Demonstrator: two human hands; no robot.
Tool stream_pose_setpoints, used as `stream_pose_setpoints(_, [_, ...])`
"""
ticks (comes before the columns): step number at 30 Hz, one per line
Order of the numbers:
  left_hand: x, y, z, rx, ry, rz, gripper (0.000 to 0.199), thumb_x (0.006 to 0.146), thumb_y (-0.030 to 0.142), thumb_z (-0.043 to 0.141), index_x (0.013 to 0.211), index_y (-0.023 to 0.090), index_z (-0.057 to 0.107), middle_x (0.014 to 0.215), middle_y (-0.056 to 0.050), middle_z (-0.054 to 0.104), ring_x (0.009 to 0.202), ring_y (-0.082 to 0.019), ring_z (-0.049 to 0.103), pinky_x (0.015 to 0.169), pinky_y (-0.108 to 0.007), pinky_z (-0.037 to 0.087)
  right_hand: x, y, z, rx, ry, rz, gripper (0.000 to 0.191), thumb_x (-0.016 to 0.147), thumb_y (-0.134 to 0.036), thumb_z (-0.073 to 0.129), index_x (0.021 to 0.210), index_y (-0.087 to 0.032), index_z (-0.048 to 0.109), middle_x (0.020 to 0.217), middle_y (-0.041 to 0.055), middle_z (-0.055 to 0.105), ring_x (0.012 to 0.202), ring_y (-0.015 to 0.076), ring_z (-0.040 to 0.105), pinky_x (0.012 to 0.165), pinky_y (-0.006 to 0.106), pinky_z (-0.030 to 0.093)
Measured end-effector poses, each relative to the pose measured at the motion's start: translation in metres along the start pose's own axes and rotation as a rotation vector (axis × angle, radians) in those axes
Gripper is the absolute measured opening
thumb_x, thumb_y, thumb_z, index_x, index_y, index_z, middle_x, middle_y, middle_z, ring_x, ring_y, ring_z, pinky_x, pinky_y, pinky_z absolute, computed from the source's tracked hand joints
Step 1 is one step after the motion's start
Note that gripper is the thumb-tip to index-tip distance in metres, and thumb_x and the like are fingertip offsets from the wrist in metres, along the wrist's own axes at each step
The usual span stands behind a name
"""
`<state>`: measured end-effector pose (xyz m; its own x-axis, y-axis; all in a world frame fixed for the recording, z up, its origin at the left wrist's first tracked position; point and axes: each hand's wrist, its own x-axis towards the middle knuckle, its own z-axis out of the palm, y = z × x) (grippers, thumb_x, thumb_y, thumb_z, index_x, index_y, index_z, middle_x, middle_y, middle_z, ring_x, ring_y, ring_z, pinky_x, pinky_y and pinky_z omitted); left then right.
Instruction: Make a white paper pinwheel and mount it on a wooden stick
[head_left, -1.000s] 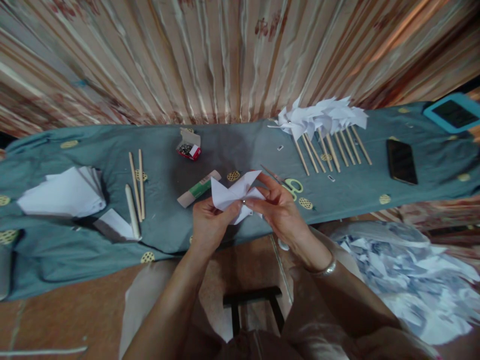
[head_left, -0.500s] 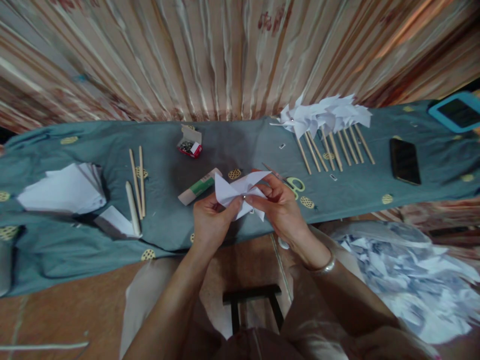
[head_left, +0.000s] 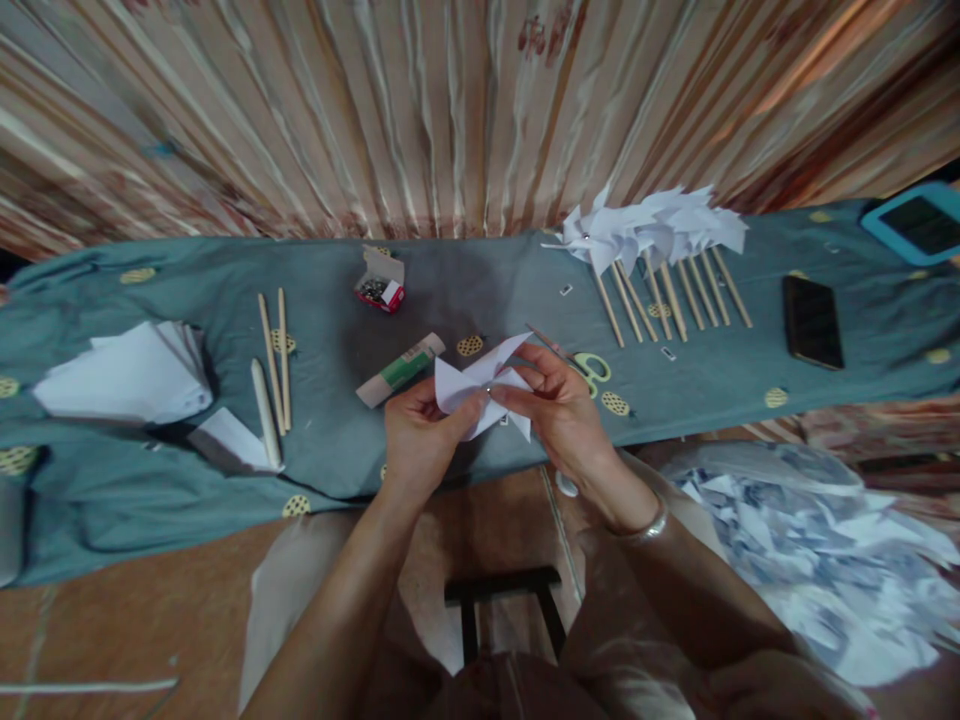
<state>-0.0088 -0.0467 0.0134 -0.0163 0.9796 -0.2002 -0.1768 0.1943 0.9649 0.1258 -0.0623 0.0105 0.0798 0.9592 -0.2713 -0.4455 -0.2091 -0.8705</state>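
The pinwheel (head_left: 474, 374) is above the middle of the desk's (head_left: 465, 290) near edge. My left hand (head_left: 420, 437) and right hand (head_left: 570, 415) pinch it, thumbs beside the pin (head_left: 488, 390); light, even pressure there should keep the folds gathered without creasing the blades.

Passage between red box (head_left: 382, 292) and pinwheels (head_left: 661, 228), tube (head_left: 400, 370) obstructing left, scissors (head_left: 591, 374) seemingly right

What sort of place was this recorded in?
Probably a room in a home, set up for paper crafts: a pineapple-print cloth covers the work surface, what looks like a pleated curtain hangs behind it, and a row of white paper pinwheels lies on the cloth.
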Motion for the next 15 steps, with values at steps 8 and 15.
stream_pose_setpoints(8, [0.0005,-0.0019,-0.0019,0.032,-0.014,0.041,0.026,0.053,0.035,0.086,0.068,0.016,0.075,0.066,-0.002,0.073,0.057,-0.015,0.062,0.056,-0.027,0.051,0.0018,0.0024,-0.0020,0.008,-0.016,0.005,0.044,0.060,-0.022,0.086,0.099,-0.026,0.066,0.088,-0.0037,0.076,0.075,0.0173,0.071,0.077,0.034,0.057])
stream_pose_setpoints(15, [0.0009,-0.0002,-0.0012,0.049,-0.030,0.069,0.019,0.057,0.032,0.082,0.067,0.017,0.075,0.063,0.000,0.071,0.054,-0.012,0.058,0.053,-0.024,0.049,0.0019,0.0038,-0.0028,0.017,-0.015,0.008,0.042,0.060,-0.025,0.086,0.097,-0.024,0.065,0.083,-0.0038,0.076,0.067,0.0145,0.068,0.069,0.030,0.056])
